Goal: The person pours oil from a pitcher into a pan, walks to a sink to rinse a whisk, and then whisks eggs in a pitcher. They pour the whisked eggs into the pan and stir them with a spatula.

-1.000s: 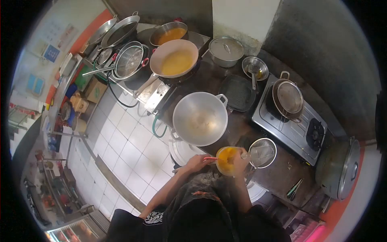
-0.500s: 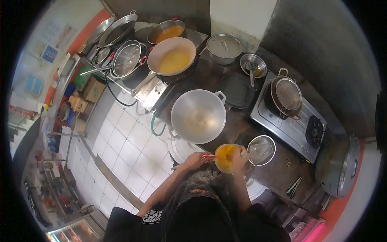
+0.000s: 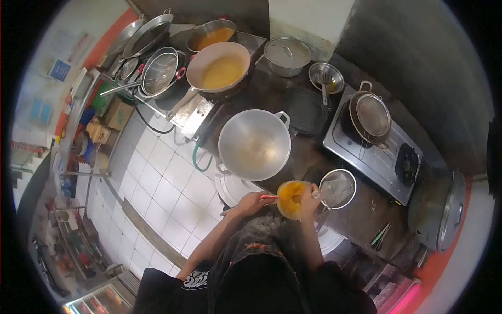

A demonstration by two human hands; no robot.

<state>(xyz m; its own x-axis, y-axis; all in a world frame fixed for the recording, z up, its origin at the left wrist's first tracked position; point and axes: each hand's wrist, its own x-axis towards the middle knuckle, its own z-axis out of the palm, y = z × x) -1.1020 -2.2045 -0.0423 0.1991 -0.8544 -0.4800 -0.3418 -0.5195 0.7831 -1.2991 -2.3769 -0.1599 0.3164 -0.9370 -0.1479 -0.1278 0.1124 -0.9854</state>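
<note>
A round container (image 3: 283, 209) of orange-yellow liquid stands at the counter's near edge, just in front of my body. At its left side, my left hand (image 3: 251, 203) is closed around a red handle (image 3: 269, 197) that reaches to the rim. Over the right part of the container, my right hand (image 3: 309, 203) wraps round an upright utensil (image 3: 316, 194); only its pale top end shows, so I cannot tell its kind. Close to that hand on the right lies a round wire strainer (image 3: 338, 189). A large aluminium wok (image 3: 254, 145) with a little liquid sits just beyond the container.
Left of the wok, a pan (image 3: 218, 66) holds yellow liquid on a burner. A two-burner stove (image 3: 361, 152) carries a pot topped by a strainer. Beyond the wok are a black grill pan (image 3: 306, 111) and a lidded pot (image 3: 287, 55). Green-handled scissors (image 3: 381, 236) lie at right.
The whole view has shifted slightly, with the cookware sitting a little higher and further left. Both hands keep their grips at the container.
</note>
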